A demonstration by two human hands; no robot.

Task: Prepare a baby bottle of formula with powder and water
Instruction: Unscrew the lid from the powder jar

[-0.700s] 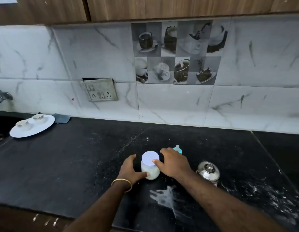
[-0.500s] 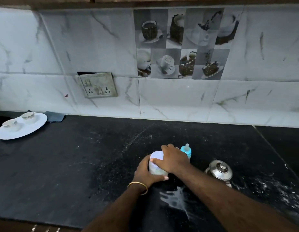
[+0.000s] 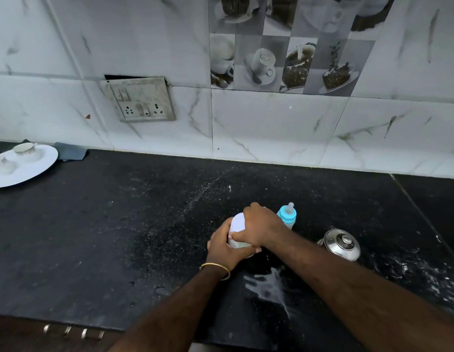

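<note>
The fingers [image 3: 248, 236] of both hands are closed on the powder jar [image 3: 236, 243], which stands on the dark bench [image 3: 119, 237] at centre, slightly near: the right hand [image 3: 261, 228] lies over the jar's pale lid [image 3: 238, 222], fingers curled down its far and left edges and thumb along the near side, while the left hand [image 3: 227, 247] wraps the jar body from the left and near side, a gold bangle [image 3: 215, 269] on its wrist. Behind everything, the marble-look tiled wall [image 3: 271, 128] runs along the far edge of the bench, with a switch and socket plate [image 3: 140, 100] set into it at the left. A white plate [image 3: 25, 168] carrying two small cups sits at the far left, well apart from the hands. A steel kettle [image 3: 341, 246] with a knobbed lid stands right of the right forearm. The baby bottle [image 3: 287, 215], with blue collar and clear teat, stands upright just beyond and right of the right hand, close to its knuckles. White spilled liquid [image 3: 269, 288] lies on the bench near the jar, between the forearms, and white specks scatter at the right.
</note>
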